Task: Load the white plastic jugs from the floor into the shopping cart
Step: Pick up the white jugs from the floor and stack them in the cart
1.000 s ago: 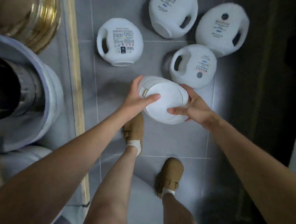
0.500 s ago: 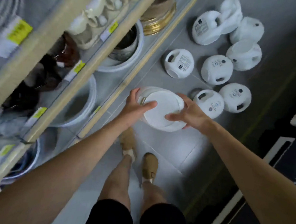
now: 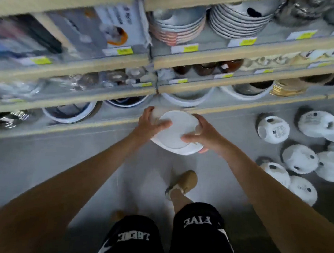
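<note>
I hold one white plastic jug [image 3: 176,132] in the air in front of me, its round flat bottom facing the camera. My left hand [image 3: 149,125] grips its left side with the thumb across the base. My right hand [image 3: 202,134] grips its right side. Several more white jugs [image 3: 273,130] lie on the grey floor at the right, some with printed labels up. No shopping cart is in view.
A store shelf unit [image 3: 124,95] with wooden edges fills the top half, stacked with plates, bowls [image 3: 186,97] and boxes. My legs in black shorts and a tan shoe [image 3: 184,182] stand on the grey floor below the jug.
The jug has come up from the floor between both hands. The view has swung left towards the shelves, so the jugs on the floor now lie at the right.
</note>
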`<control>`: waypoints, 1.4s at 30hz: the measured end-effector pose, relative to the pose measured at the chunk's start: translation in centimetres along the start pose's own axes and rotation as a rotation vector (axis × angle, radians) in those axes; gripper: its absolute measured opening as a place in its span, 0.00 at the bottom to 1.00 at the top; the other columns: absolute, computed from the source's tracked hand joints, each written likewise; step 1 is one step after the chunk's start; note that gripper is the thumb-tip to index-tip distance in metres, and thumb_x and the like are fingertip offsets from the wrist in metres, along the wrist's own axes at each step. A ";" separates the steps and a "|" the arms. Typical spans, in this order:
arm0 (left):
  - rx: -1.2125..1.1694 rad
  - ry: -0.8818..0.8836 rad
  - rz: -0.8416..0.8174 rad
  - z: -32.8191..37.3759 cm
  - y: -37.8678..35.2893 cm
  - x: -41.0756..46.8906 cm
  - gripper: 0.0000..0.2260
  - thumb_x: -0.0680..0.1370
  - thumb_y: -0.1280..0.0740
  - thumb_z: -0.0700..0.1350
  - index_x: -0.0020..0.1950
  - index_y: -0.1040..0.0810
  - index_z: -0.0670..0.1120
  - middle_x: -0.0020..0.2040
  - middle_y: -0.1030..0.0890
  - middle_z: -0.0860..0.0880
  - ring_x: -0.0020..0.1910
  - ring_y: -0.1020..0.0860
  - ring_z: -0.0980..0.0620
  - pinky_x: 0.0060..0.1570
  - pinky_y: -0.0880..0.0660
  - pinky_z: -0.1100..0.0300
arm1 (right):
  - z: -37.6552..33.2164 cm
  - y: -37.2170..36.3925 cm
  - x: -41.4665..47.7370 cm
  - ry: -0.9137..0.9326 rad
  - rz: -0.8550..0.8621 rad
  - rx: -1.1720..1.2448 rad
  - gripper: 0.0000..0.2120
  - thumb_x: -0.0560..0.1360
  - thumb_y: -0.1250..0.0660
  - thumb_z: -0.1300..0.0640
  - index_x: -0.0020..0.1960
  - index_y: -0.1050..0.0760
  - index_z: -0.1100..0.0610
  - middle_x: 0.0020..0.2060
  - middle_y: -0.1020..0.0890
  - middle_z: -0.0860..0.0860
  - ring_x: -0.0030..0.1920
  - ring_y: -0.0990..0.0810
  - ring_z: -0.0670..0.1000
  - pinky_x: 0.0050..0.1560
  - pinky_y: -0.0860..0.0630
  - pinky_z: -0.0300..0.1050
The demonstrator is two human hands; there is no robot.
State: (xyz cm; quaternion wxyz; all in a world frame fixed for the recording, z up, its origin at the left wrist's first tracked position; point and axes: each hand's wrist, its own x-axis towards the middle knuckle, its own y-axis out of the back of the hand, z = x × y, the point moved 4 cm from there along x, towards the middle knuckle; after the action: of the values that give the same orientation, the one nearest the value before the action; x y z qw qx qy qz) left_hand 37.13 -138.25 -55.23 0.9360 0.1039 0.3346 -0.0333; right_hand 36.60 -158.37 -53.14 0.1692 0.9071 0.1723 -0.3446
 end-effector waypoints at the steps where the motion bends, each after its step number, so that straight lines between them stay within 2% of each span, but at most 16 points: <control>1: -0.040 -0.004 0.030 -0.8 2.7 -1.8 0.50 0.52 0.25 0.65 0.70 0.38 0.54 0.70 0.32 0.47 0.66 0.29 0.45 0.65 0.30 0.44 | -1.4 -2.4 -0.4 0.010 -0.025 -0.020 0.33 0.67 0.23 0.57 0.64 0.36 0.40 0.54 0.26 0.42 0.58 0.25 0.52 0.39 0.18 0.52; 4: -0.126 -0.016 0.146 -2.4 10.2 -8.3 0.46 0.57 0.23 0.61 0.70 0.38 0.54 0.68 0.32 0.48 0.65 0.29 0.46 0.64 0.28 0.47 | -5.4 -10.4 -2.3 0.039 -0.111 -0.102 0.35 0.68 0.23 0.57 0.66 0.38 0.39 0.56 0.27 0.43 0.58 0.26 0.53 0.41 0.18 0.54; 7: -0.251 -0.024 0.271 -5.7 17.4 -13.7 0.36 0.70 0.24 0.47 0.72 0.40 0.50 0.66 0.31 0.49 0.64 0.28 0.46 0.60 0.26 0.49 | -9.0 -18.5 -4.4 0.080 -0.193 -0.197 0.39 0.68 0.23 0.56 0.71 0.40 0.41 0.60 0.29 0.44 0.60 0.27 0.53 0.44 0.19 0.54; 10: -0.356 -0.049 0.397 -9.0 24.3 -19.7 0.34 0.71 0.25 0.44 0.72 0.40 0.48 0.67 0.31 0.48 0.62 0.28 0.48 0.54 0.27 0.55 | -12.5 -26.8 -6.9 0.144 -0.280 -0.270 0.37 0.68 0.23 0.55 0.70 0.39 0.40 0.60 0.28 0.44 0.59 0.26 0.53 0.42 0.20 0.52; 13: -0.416 -0.058 0.513 -11.9 30.6 -25.4 0.38 0.69 0.23 0.48 0.73 0.39 0.48 0.69 0.32 0.47 0.60 0.29 0.50 0.58 0.27 0.53 | -15.6 -34.4 -9.8 0.209 -0.357 -0.343 0.31 0.70 0.25 0.57 0.64 0.39 0.38 0.57 0.27 0.42 0.55 0.25 0.49 0.38 0.22 0.48; 16: -0.446 -0.062 0.612 -14.5 36.3 -30.6 0.53 0.49 0.22 0.64 0.70 0.37 0.52 0.66 0.29 0.49 0.62 0.26 0.47 0.61 0.26 0.44 | -18.7 -41.4 -12.0 0.280 -0.409 -0.425 0.33 0.69 0.24 0.56 0.66 0.38 0.40 0.58 0.26 0.43 0.53 0.24 0.47 0.33 0.22 0.46; 18: -0.474 -0.063 0.685 -16.7 39.9 -33.2 0.54 0.45 0.24 0.66 0.68 0.35 0.53 0.64 0.27 0.50 0.61 0.24 0.47 0.59 0.25 0.43 | -20.5 -45.8 -13.3 0.334 -0.445 -0.487 0.36 0.68 0.23 0.55 0.69 0.37 0.42 0.60 0.26 0.44 0.57 0.23 0.50 0.30 0.21 0.45; 21: -0.507 -0.049 0.767 -18.3 44.2 -37.2 0.46 0.51 0.24 0.63 0.66 0.34 0.54 0.63 0.26 0.50 0.59 0.23 0.47 0.57 0.23 0.43 | -23.1 -51.5 -15.0 0.384 -0.515 -0.555 0.38 0.66 0.22 0.54 0.70 0.36 0.42 0.61 0.25 0.47 0.58 0.23 0.53 0.33 0.20 0.48; 24: -0.529 -0.033 0.833 -19.7 48.1 -39.8 0.38 0.61 0.23 0.59 0.67 0.34 0.54 0.63 0.27 0.49 0.58 0.23 0.46 0.55 0.22 0.44 | -25.6 -56.3 -16.0 0.379 -0.573 -0.595 0.35 0.69 0.24 0.56 0.69 0.37 0.41 0.60 0.25 0.45 0.57 0.23 0.52 0.35 0.19 0.50; 26: -0.553 -0.022 0.878 -20.9 50.7 -40.7 0.38 0.62 0.24 0.60 0.68 0.35 0.56 0.64 0.29 0.49 0.58 0.24 0.46 0.54 0.22 0.46 | -27.3 -59.5 -16.1 0.392 -0.620 -0.628 0.33 0.70 0.25 0.57 0.68 0.37 0.39 0.59 0.26 0.43 0.56 0.24 0.51 0.35 0.20 0.50; 28: -0.569 -0.023 0.921 -21.9 53.3 -41.4 0.37 0.64 0.24 0.60 0.69 0.36 0.56 0.65 0.30 0.49 0.58 0.24 0.46 0.53 0.21 0.49 | -29.2 -62.8 -16.1 0.423 -0.659 -0.675 0.32 0.70 0.26 0.58 0.67 0.37 0.40 0.59 0.27 0.43 0.58 0.25 0.52 0.40 0.19 0.55; 30: -0.586 -0.028 0.960 -22.8 56.3 -41.8 0.36 0.66 0.25 0.59 0.70 0.37 0.55 0.65 0.29 0.50 0.58 0.24 0.47 0.45 0.21 0.53 | -31.1 -66.1 -15.7 0.445 -0.688 -0.713 0.33 0.71 0.26 0.58 0.69 0.38 0.42 0.58 0.27 0.44 0.57 0.25 0.53 0.42 0.19 0.58; 32: -0.612 -0.028 0.992 -23.6 59.3 -42.1 0.35 0.68 0.25 0.58 0.70 0.38 0.55 0.65 0.30 0.50 0.57 0.24 0.47 0.36 0.25 0.59 | -33.0 -69.5 -15.3 0.462 -0.722 -0.742 0.30 0.72 0.27 0.59 0.68 0.37 0.44 0.53 0.26 0.41 0.51 0.24 0.47 0.41 0.19 0.55; 35: -0.663 0.000 1.033 -24.6 63.8 -42.3 0.32 0.70 0.26 0.56 0.69 0.37 0.56 0.65 0.30 0.50 0.56 0.25 0.47 0.32 0.28 0.61 | -35.7 -74.2 -14.2 0.460 -0.778 -0.767 0.27 0.72 0.27 0.60 0.63 0.37 0.42 0.49 0.27 0.39 0.46 0.25 0.43 0.35 0.19 0.50; 39: -0.668 0.044 1.099 -25.8 71.5 -42.6 0.32 0.71 0.27 0.56 0.69 0.39 0.56 0.65 0.32 0.47 0.56 0.25 0.44 0.32 0.27 0.60 | -40.2 -81.8 -12.2 0.458 -0.849 -0.803 0.28 0.73 0.27 0.59 0.63 0.38 0.40 0.50 0.27 0.40 0.47 0.25 0.44 0.35 0.19 0.49; 42: -0.715 0.058 1.142 -26.8 77.0 -43.5 0.38 0.65 0.26 0.60 0.71 0.40 0.57 0.65 0.32 0.47 0.56 0.24 0.41 0.43 0.20 0.47 | -43.6 -87.5 -11.6 0.471 -0.900 -0.821 0.30 0.73 0.28 0.60 0.66 0.38 0.41 0.50 0.27 0.41 0.51 0.24 0.50 0.33 0.19 0.47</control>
State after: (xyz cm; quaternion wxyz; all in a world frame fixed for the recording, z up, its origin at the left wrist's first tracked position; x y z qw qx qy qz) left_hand -3.00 -57.55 -34.59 0.7743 -0.0509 0.2424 0.5824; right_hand 15.60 -64.83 -30.97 0.2988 0.6594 0.6852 -0.0800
